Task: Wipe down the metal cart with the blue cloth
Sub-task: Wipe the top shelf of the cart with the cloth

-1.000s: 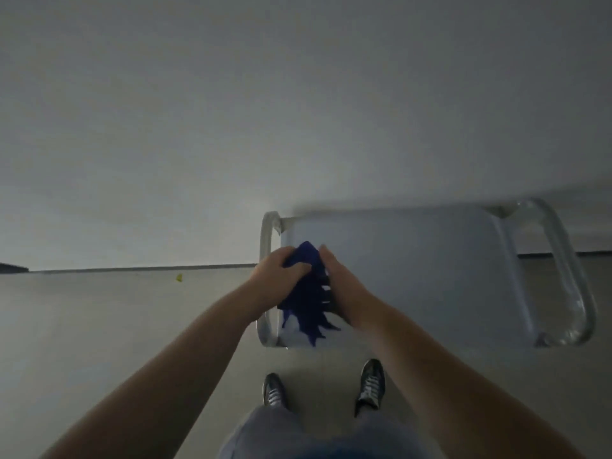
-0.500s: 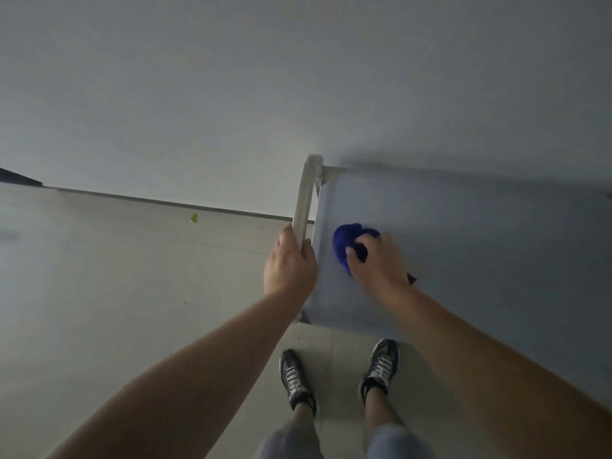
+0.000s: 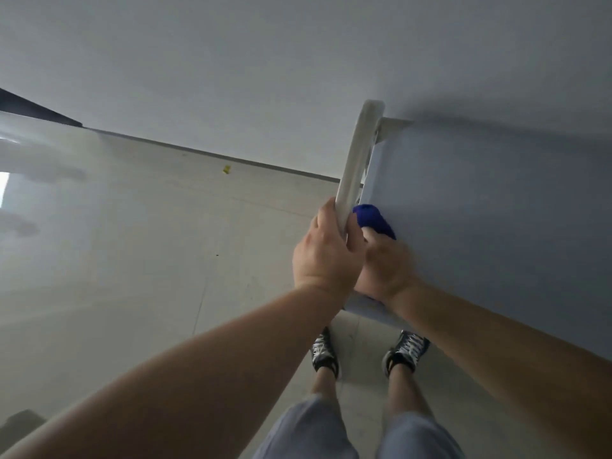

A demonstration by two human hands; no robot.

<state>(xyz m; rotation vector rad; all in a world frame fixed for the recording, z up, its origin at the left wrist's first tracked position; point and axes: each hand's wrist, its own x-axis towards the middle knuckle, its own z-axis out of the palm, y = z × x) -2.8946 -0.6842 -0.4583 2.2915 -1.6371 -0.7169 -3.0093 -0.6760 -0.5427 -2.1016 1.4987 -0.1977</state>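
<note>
Head view: your left hand (image 3: 326, 253) is wrapped round the pale tubular handle (image 3: 359, 160) on the 9 o'clock edge of the grey metal cart (image 3: 480, 210). Your right hand (image 3: 385, 263), just at its 3 o'clock, clutches the bunched blue cloth (image 3: 374, 218) against the cart top, with the cloth poking out at 12 o'clock.

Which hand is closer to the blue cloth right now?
Right. The right hand holds the blue cloth on the cart top; the left hand grips the handle beside it.
</note>
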